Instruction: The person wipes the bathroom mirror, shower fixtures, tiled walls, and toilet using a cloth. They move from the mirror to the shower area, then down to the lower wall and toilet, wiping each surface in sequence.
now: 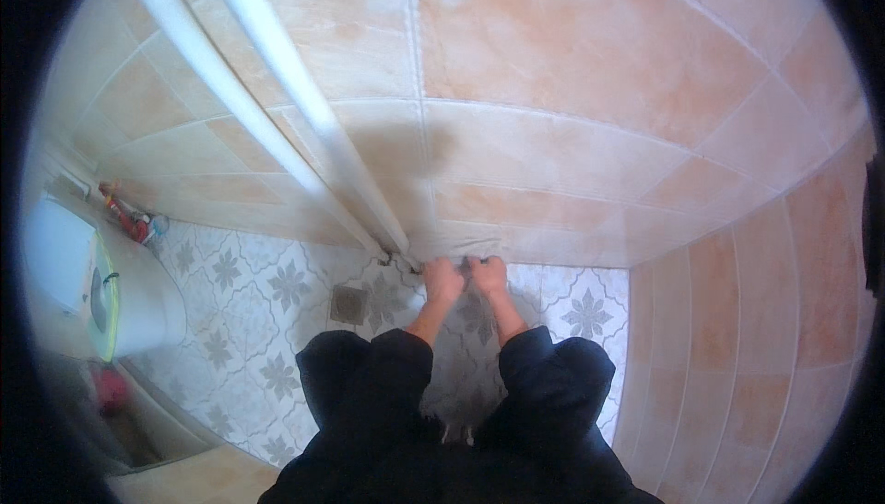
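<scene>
Both my hands are low at the foot of the tiled wall [525, 158], where it meets the patterned tile floor [276, 359]. My left hand [443, 280] has its fingers curled, close to the lower ends of two white pipes [332, 141]. To its right, my right hand [488, 276] is also curled, its fingertips near the wall's bottom edge. A small dark thing [466, 267] lies between the two hands; its kind is unclear, and I cannot tell which hand holds it. The fingers of both hands are partly hidden.
A square floor drain [349, 305] lies left of my left hand. Further left stand a white toilet [148, 310] and a red object [138, 227] by the wall. A blurred pink thing [110, 390] is at the lower left. Another tiled wall [712, 310] rises on the right.
</scene>
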A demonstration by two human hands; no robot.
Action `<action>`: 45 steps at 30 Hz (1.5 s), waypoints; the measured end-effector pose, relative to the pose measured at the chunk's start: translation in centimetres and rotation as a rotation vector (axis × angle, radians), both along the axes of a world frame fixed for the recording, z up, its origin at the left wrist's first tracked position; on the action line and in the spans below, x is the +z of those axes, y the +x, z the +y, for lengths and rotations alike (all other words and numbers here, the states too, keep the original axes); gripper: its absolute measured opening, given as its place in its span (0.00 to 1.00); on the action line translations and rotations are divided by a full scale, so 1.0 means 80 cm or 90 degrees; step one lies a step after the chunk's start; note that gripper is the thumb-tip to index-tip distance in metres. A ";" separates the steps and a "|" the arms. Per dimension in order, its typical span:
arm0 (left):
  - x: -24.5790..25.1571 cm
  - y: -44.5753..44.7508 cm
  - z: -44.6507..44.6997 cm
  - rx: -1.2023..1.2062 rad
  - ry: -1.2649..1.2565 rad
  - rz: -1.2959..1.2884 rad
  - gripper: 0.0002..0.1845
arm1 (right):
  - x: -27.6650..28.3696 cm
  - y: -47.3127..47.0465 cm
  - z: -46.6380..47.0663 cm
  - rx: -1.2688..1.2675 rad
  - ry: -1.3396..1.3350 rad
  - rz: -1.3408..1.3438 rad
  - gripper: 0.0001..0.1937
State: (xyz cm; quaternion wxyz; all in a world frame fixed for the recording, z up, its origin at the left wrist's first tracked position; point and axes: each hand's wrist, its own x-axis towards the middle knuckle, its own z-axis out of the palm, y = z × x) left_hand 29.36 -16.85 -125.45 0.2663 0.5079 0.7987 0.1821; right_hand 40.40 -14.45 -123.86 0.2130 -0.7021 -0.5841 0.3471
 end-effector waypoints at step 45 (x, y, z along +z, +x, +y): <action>0.405 -0.110 0.079 -0.220 0.940 0.398 0.19 | 0.415 -0.042 0.025 0.232 0.393 0.624 0.15</action>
